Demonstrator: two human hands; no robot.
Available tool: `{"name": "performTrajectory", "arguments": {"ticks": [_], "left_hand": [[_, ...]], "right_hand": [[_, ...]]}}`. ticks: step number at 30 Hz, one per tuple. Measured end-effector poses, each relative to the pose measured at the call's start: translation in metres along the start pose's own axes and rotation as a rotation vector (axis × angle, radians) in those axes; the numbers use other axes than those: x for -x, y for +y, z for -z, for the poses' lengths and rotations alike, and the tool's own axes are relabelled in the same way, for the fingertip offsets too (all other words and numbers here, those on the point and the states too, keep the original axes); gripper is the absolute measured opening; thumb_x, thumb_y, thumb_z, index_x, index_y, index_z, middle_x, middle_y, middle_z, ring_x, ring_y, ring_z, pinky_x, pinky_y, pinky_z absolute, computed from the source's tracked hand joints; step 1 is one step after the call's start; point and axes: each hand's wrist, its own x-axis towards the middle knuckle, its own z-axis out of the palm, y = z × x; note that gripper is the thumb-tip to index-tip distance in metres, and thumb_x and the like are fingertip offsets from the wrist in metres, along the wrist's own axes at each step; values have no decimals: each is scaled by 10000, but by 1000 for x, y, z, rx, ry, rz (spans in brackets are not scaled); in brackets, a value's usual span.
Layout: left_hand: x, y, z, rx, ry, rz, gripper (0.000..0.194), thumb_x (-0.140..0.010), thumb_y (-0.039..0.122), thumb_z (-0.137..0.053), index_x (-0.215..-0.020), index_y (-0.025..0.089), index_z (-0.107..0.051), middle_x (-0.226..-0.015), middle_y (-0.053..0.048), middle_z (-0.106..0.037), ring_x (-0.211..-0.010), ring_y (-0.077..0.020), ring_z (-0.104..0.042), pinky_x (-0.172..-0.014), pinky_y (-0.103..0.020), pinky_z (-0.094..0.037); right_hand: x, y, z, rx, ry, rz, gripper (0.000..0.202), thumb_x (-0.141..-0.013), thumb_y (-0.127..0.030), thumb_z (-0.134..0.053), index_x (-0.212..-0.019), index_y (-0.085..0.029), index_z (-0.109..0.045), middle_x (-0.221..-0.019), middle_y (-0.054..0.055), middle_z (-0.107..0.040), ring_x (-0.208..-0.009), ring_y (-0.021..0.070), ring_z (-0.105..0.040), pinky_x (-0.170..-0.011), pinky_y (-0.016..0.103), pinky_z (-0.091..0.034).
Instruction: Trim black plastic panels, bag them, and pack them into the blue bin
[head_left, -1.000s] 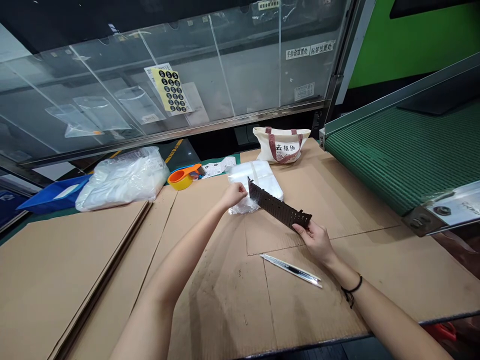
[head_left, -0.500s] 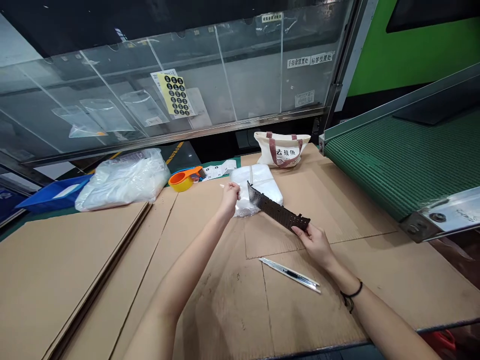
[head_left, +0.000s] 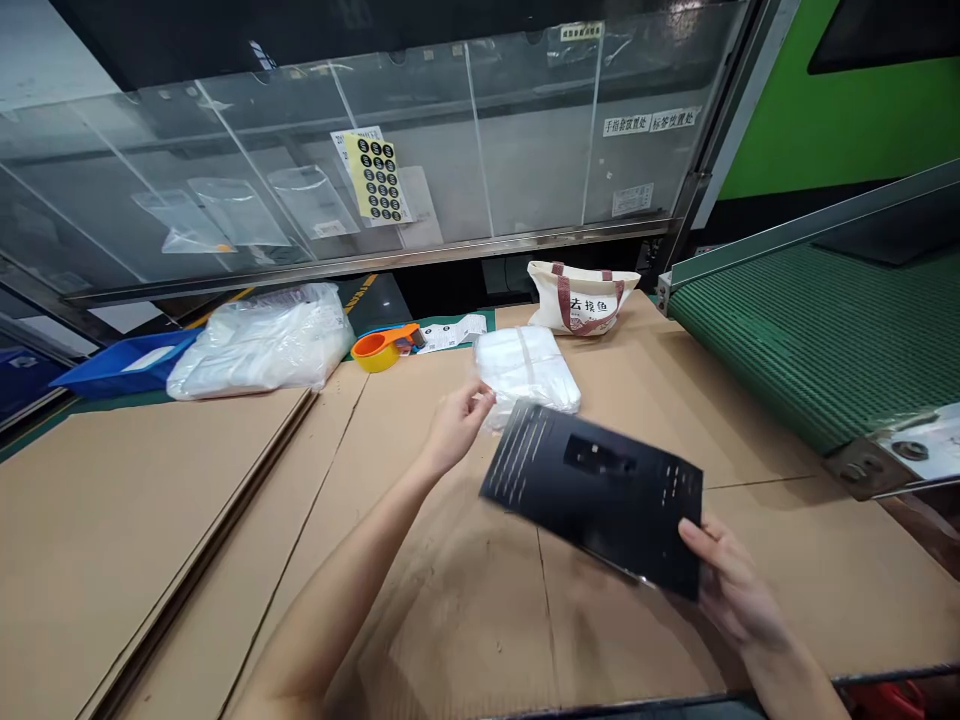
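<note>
A flat black plastic panel point(head_left: 600, 500) with rows of slots and a dark recess is tilted above the cardboard, its broad face toward me. My right hand point(head_left: 731, 575) grips its right end, thumb on the face and the other fingers behind. Just off its upper left corner, my left hand point(head_left: 459, 425) is closed with fingertips pinched together; whatever lies between them, if anything, is too small to make out. Those fingertips are near a stack of white plastic bags point(head_left: 529, 360), and I cannot tell whether they touch it.
Cardboard point(head_left: 420, 610) covers the table. Along the back are a wrapped plastic bundle point(head_left: 262, 340), a blue tray point(head_left: 124, 360), an orange tape dispenser point(head_left: 379, 348) and a canvas bag point(head_left: 581, 298). A green conveyor point(head_left: 832, 350) slopes down at right; a clear-fronted rack point(head_left: 420, 140) stands behind.
My right hand has brought the panel nearer and turned it from edge-on to broad face. It now covers the slim silvery tool on the cardboard. My left hand has lowered slightly, still pinched.
</note>
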Motion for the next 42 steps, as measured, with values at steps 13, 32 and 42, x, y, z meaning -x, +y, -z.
{"name": "performTrajectory", "arguments": {"ticks": [13, 32, 42], "left_hand": [[32, -13, -29, -193, -133, -142, 297, -909, 245, -449, -1076, 227, -693, -685, 0, -671, -567, -130, -543, -600, -251, -430], [57, -17, -52, -641, 34, -519, 436, -999, 319, -297, -1257, 193, -626, -579, -35, -592, -531, -138, -553, -516, -229, -401], [60, -14, -47, -646, 197, -478, 448, -1008, 340, -271, -1255, 244, -632, -656, -30, -561, -536, -111, -504, -535, -206, -400]], "right_hand": [[34, 63, -7, -125, 185, -45, 386, -544, -480, -867, -744, -184, -719, -878, 96, -747, -842, 263, -693, -798, 396, -558], [25, 85, -26, -34, 130, -40, 375, -539, -421, -889, -723, -154, -701, -700, 27, -697, -599, 141, -611, -530, 221, -493], [34, 95, -33, -266, 239, -24, 352, -523, -444, -891, -702, -231, -676, -818, 17, -730, -770, 178, -675, -738, 304, -564]]}}
